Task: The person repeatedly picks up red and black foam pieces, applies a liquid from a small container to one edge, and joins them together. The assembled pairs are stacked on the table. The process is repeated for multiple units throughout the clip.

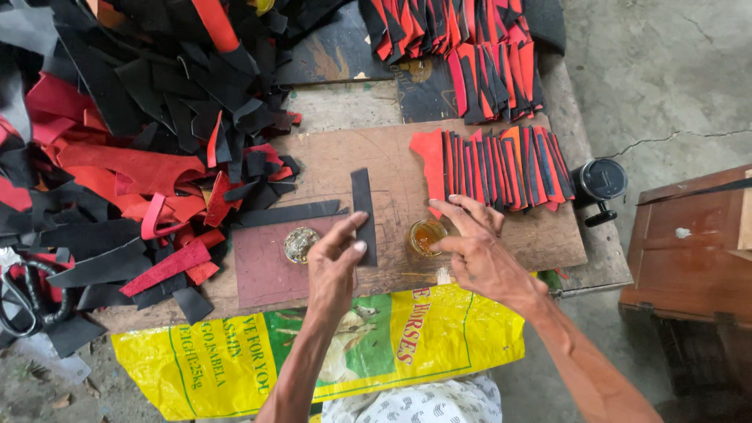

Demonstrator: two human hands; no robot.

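Scraps: a heap of black and red offcuts (133,149) lay up and to the left of our left hand, spilling onto the board (501,235).
Stack: red and black cut pieces (501,168) stood in a fanned row just beyond our right hand; a second row (462,47) lay farther off.
Lid: a round metal lid (300,244) sat just left of our left hand, on a dark red sheet (262,274).
Sack: a yellow printed sack (439,337) hung below both wrists.
Mug: a black mug (601,182) stood well to the right of our right hand.
Left hand: our left hand (333,270) was open, fingertips pressing down on a black strip (363,211) that lay flat on the board.
Right hand: our right hand (478,251) was open with fingers spread, holding nothing, its index finger touching the rim of a small cup (427,235) of amber liquid that sat between our hands.
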